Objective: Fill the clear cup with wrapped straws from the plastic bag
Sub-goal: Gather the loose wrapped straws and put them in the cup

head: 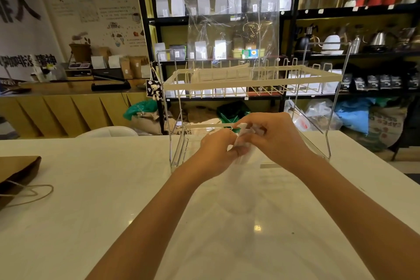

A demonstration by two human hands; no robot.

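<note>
My left hand (pixel 217 146) and my right hand (pixel 271 135) meet above the white table (pixel 91 200), just in front of the wire rack's lower tier. Both pinch a small white, partly clear wrapped piece (pixel 243 130) between fingertips. A faint translucent film (pixel 244 179) hangs from it toward the table; it is too blurred to tell what it is. A tall clear plastic bag (pixel 234 29) stands upright in the rack's upper tier, with pale paper-wrapped pieces (pixel 218 74) lying at its bottom. I cannot make out a clear cup.
The two-tier wire rack (pixel 250 82) stands on the table's far middle. A brown paper bag with twine handles (pixel 16 173) lies at the left edge. Beyond the table are a white chair back (pixel 109 132), a wooden counter and black shelves of goods.
</note>
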